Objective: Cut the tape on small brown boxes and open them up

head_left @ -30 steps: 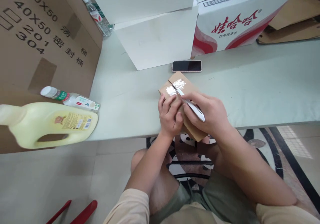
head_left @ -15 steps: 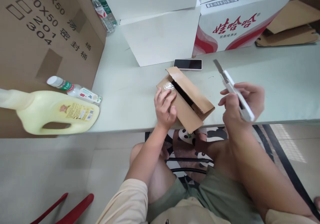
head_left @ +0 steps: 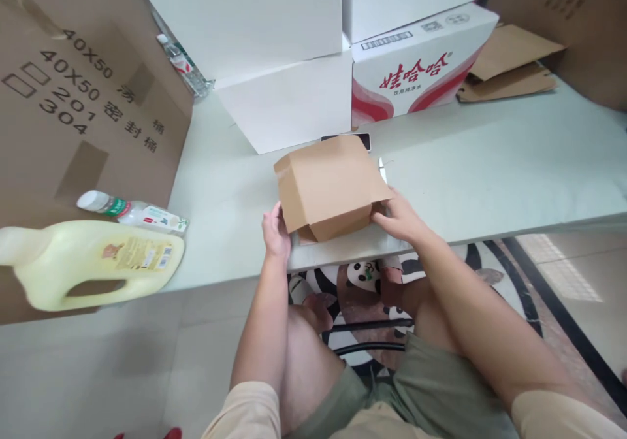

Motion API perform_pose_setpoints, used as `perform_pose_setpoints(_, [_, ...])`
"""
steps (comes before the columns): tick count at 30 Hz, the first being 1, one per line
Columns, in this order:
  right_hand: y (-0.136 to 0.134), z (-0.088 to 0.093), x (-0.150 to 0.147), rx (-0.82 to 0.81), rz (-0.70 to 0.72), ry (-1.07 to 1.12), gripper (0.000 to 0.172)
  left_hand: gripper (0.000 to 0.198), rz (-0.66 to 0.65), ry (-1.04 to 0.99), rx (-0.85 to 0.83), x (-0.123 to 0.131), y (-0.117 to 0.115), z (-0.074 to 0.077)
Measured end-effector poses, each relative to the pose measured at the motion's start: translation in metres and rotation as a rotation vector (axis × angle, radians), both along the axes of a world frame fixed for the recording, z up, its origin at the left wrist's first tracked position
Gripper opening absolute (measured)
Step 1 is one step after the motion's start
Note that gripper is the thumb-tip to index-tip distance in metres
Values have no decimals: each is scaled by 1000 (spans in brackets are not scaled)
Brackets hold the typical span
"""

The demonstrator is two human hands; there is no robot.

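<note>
A small brown cardboard box [head_left: 330,184] stands near the front edge of the pale green table [head_left: 490,171], its flaps open and one broad flap facing me. My left hand [head_left: 277,233] grips its lower left side, fingers partly hidden behind the cardboard. My right hand [head_left: 396,220] holds its lower right corner with closed fingers. A white utility knife [head_left: 381,168] lies on the table just behind the box's right side, mostly hidden. A dark phone [head_left: 361,140] peeks out from behind the box.
A yellow jug [head_left: 93,259] and a small water bottle [head_left: 130,210] lie at the left. A large brown carton [head_left: 73,99] leans there. White boxes [head_left: 289,99], a red-and-white carton [head_left: 416,66] and flattened cardboard [head_left: 509,66] line the back.
My right hand has let go of the utility knife, which now lies on the table, and has taken hold of the box. The box's flaps have been opened, and both hands now hold the box.
</note>
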State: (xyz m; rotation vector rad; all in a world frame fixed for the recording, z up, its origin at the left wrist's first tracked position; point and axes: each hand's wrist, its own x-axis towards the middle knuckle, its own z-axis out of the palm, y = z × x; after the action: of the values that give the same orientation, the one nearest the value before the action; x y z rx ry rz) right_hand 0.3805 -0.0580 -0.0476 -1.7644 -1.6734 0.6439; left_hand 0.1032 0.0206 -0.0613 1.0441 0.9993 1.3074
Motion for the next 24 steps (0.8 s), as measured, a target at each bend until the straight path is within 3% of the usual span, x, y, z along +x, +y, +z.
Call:
perform_pose_setpoints(2, [-1,-1,-3,79,97,186,53,66,-4,-71,-23,3,-2,1])
perform_pose_setpoints(4, [-1,-2,-6,88,98,317,54,64,-11,-78,3,6,-4,1])
perform_pose_setpoints(9, [2,-2,-11,43,-168,365,58,77,22,-67,27,11,-5,-3])
perform_pose_setpoints(12, [2,3,-13,87,-366,307,47,71,55,34,44,12,-3,-5])
perform_pose_setpoints(15, [0,8,-15,145,-393,410,41,59,102,79,50,10,-1,0])
perform_pose_setpoints(19, [0,7,-17,124,-375,628,47,49,105,83,24,3,-2,8])
perform_pose_setpoints(24, [4,5,-18,181,-469,744,43,33,51,-52,-40,-7,3,2])
